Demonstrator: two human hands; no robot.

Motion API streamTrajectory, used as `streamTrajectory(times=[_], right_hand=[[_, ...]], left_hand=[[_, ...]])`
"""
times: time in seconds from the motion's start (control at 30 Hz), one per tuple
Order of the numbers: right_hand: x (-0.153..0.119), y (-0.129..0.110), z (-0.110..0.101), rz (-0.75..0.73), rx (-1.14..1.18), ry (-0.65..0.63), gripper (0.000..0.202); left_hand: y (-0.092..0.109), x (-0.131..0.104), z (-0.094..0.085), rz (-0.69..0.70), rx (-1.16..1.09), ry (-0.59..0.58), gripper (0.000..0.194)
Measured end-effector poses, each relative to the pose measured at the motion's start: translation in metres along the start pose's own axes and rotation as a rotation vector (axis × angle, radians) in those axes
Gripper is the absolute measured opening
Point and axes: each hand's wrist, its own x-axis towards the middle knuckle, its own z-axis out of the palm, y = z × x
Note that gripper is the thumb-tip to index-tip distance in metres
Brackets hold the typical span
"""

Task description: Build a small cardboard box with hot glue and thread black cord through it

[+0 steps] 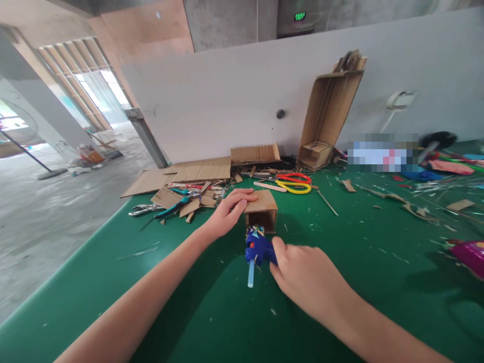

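Observation:
A small open cardboard box (261,201) stands on the green table, its opening facing me. My left hand (231,210) holds the box at its upper left side, fingers resting on the top edge. Wrapped round the handle of a blue glue gun (257,249) is my right hand (298,262). The gun's front end is at the lower left of the box opening, and a pale glue stick (251,275) sticks out of its back toward me. The tip itself is hidden.
Red scissors (294,178) and yellow-handled scissors (298,187) lie behind the box. Cardboard scraps (191,206) and pliers (177,205) are at the left. A tall cardboard piece (328,108) leans on the wall. A purple object (469,256) lies far right.

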Motion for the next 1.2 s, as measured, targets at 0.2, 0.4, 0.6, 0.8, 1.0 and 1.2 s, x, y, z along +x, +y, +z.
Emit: streamTrajectory(times=[0.2, 0.4, 0.6, 0.8, 1.0, 1.2], right_hand=[[0.012, 0.016, 0.002, -0.031, 0.054, -0.049, 0.013], [0.012, 0.021, 0.008, 0.086, 0.183, -0.075, 0.013], [0.021, 0.02, 0.014, 0.255, 0.717, -0.005, 0.02], [0.025, 0.012, 0.018, 0.237, 0.714, 0.006, 0.021], [0.025, 0.007, 0.013, 0.174, 0.26, -0.07, 0.015], [0.025, 0.008, 0.013, 0.217, 0.307, -0.047, 0.018]], left_hand=[[-0.001, 0.0, 0.0, -0.001, -0.005, 0.007, 0.032], [0.001, 0.0, 0.0, -0.011, -0.011, 0.003, 0.032], [-0.001, -0.001, 0.0, -0.006, -0.024, 0.0, 0.032], [-0.001, -0.001, 0.0, -0.007, -0.03, 0.001, 0.031], [-0.002, -0.001, 0.0, -0.015, -0.021, 0.001, 0.031], [0.0, -0.001, 0.0, -0.006, -0.035, 0.0, 0.031]])
